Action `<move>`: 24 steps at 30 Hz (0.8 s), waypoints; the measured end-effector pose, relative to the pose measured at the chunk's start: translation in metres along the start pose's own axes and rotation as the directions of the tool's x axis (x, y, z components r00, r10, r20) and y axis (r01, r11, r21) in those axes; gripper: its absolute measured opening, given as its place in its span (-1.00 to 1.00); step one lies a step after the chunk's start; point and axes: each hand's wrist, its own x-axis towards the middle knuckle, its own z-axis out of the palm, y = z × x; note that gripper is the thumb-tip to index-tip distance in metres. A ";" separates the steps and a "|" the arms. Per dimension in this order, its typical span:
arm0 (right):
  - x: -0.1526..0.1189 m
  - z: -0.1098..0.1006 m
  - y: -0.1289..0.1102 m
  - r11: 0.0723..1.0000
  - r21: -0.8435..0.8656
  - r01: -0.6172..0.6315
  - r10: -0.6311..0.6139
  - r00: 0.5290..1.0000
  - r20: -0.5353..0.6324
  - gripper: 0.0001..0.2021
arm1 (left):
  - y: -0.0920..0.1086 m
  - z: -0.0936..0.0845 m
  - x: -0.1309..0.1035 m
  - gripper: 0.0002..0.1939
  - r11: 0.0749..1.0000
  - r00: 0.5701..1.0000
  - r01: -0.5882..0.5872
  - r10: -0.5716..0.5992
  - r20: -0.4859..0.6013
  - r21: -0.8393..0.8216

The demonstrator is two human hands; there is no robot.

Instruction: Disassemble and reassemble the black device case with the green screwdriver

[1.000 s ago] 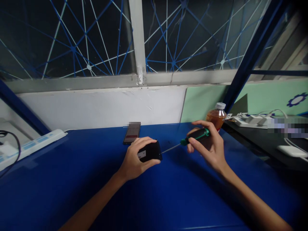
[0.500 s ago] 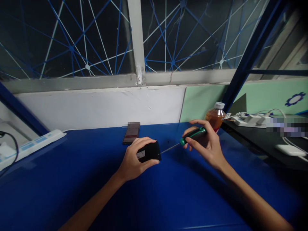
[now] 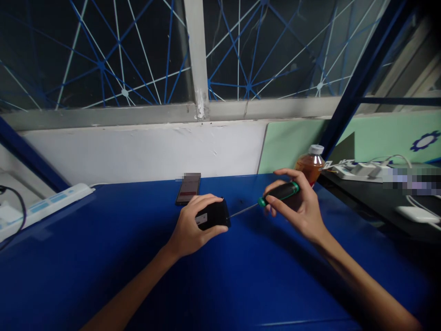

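My left hand point(image 3: 191, 225) grips a flat black box-shaped device point(image 3: 215, 214) with a small white label, thumb on its near edge and fingers over the far edge. The device's exact kind does not show. Between the thumb and fingers of my right hand point(image 3: 298, 207) is a screwdriver point(image 3: 280, 193) with a black and green handle. Its thin metal shaft slopes down to the left, and the tip meets the device's right end. A few tiny dark bits point(image 3: 241, 201) lie on the blue table point(image 3: 234, 280) behind the shaft.
Behind my left hand lies a phone point(image 3: 189, 188). A bottle of amber drink point(image 3: 310, 164) stands just beyond my right hand. White power strips point(image 3: 58, 207) run along the left side and at the right, with a white charger point(image 3: 418, 214) on a black surface.
The screwdriver handle has turned slightly in my right hand, and the fingers have shifted a little to the right. My left hand keeps the device in nearly the same place.
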 end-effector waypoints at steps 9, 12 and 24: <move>-0.002 -0.001 0.000 0.991 -0.127 0.045 -0.050 0.998 -0.038 -0.59 | -0.001 -0.001 0.000 -0.54 1.000 1.000 0.010 -0.010 0.003 0.012; -0.001 -0.002 -0.003 0.998 -0.053 0.025 -0.024 1.000 0.018 -0.60 | -0.001 0.000 -0.001 -0.55 1.000 1.000 0.002 -0.002 0.011 0.020; 0.002 -0.005 0.004 0.942 -0.336 0.008 -0.056 0.989 -0.133 -0.57 | -0.009 0.012 -0.006 -0.54 0.985 0.981 -0.078 0.049 0.187 0.151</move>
